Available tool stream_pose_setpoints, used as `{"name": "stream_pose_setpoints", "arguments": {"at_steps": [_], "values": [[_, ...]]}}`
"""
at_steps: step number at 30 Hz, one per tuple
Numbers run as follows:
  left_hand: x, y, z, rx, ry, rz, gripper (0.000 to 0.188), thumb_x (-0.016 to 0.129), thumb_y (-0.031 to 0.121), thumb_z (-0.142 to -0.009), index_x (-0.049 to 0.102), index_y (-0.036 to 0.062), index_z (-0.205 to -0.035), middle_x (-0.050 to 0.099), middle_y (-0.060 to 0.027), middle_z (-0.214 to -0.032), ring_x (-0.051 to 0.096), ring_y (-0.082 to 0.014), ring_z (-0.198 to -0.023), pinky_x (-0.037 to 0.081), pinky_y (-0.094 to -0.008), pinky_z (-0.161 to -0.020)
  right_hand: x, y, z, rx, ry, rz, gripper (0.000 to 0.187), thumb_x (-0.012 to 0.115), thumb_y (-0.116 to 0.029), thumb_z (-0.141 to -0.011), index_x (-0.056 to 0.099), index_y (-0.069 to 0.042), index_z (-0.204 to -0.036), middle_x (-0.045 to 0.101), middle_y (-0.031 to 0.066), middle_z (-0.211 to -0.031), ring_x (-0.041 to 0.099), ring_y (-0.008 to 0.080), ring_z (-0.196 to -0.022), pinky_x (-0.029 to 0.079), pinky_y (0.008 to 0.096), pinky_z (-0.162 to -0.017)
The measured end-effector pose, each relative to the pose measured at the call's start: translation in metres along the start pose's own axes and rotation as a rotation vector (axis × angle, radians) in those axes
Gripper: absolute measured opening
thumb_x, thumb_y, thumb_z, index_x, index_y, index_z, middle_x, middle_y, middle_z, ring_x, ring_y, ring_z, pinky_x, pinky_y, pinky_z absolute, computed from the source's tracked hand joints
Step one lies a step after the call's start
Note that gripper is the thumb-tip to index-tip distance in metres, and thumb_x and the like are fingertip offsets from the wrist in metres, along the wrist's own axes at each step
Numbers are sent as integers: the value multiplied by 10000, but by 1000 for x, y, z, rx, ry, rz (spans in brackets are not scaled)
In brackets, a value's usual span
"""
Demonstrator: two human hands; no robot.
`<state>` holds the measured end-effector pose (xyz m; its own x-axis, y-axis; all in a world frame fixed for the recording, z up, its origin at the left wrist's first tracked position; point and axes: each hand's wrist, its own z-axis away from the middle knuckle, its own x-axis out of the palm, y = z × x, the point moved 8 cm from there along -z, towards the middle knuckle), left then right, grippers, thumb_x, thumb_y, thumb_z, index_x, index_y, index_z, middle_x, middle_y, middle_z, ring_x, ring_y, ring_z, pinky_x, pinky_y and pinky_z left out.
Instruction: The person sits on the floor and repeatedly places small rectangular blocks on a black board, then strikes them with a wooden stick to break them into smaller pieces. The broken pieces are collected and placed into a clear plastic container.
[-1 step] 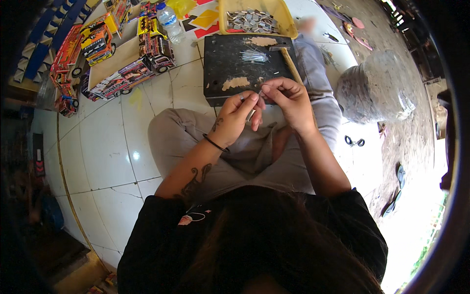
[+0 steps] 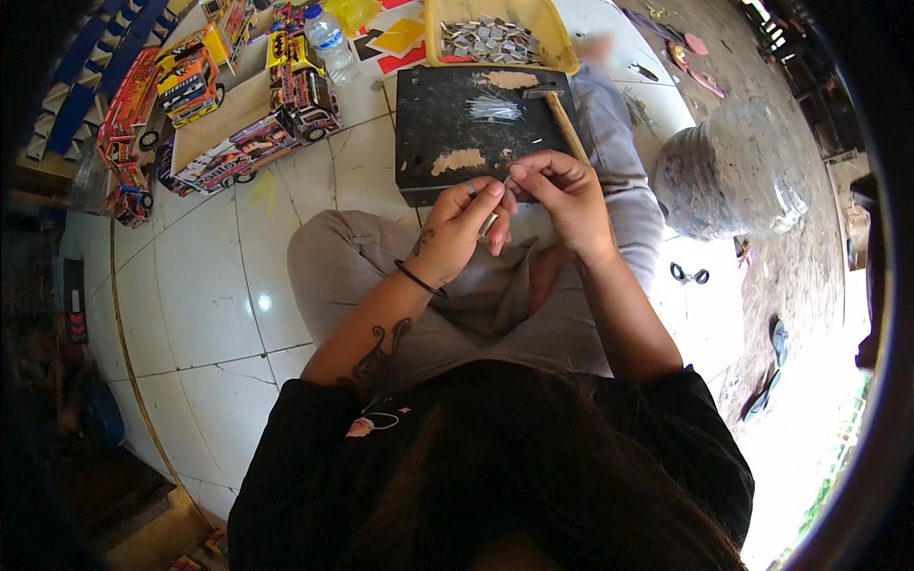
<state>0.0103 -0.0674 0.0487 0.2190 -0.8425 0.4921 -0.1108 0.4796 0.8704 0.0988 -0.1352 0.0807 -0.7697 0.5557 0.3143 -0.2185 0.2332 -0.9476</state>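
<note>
- Left hand (image 2: pixel 460 226) and right hand (image 2: pixel 564 195) meet over the lap, fingertips pinched together on a small thin metal piece (image 2: pixel 507 183). Too small to identify; it looks like a short pin.
- Piece sits between the two hands, just in front of the near edge of the black board (image 2: pixel 447 124). Long axis can't be told reliably; what shows runs roughly up-down in the picture.
- Both hands are clamped on the piece. Left wrist carries a black band (image 2: pixel 419 279).
- Black board lies flat on the floor ahead of the knees, paint worn off in tan patches. A loose bundle of thin metal pins (image 2: pixel 493 108) lies on it, long axes roughly left-right.
- Hammer (image 2: pixel 560 114) rests on the board's right side, head on the board, wooden handle angled down toward the right hand.
- Yellow tray (image 2: pixel 557 38) touches the board's far edge and holds a heap of small grey metal bits (image 2: pixel 487 40).
- Clear plastic bag (image 2: pixel 728 171) stands to the right, contents not discernible.
- Colourful model trucks (image 2: pixel 238 105) and a water bottle (image 2: pixel 328 43) stand at upper left.
- Person sits cross-legged on a white tiled floor (image 2: pixel 205 285); bare ground to the right, scissors (image 2: pixel 687 275) near the right knee.
</note>
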Motion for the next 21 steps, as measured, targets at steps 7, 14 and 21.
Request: {"name": "stream_pose_setpoints", "arguments": {"at_steps": [7,14,21], "values": [[7,4,-4,7,5,68,293,395,243,-1006,527,52,-827,392,32,-517,355,-75,-443,392,-268,-580,-5,-4,-6,8,6,203,149,653,-151,-885,668,-3,-872,643,10,-745,550,46,-678,435,194,-620],[10,9,-5,67,-99,72,304,434,238,-998,542,31,-803,400,30,-511,355,-49,-435,415,-242,-567,1,-8,-5,45,-54,201,214,616,-207,-916,642,-19,-818,602,-18,-699,501,33,-629,401,190,-581],[7,7,-9,102,-165,13,296,428,218,-997,550,26,-809,428,21,-528,381,-56,-457,424,-248,-575,-1,6,-6,174,-93,5,214,617,-220,-916,642,-29,-824,594,-21,-689,500,36,-621,403,194,-581]]}}
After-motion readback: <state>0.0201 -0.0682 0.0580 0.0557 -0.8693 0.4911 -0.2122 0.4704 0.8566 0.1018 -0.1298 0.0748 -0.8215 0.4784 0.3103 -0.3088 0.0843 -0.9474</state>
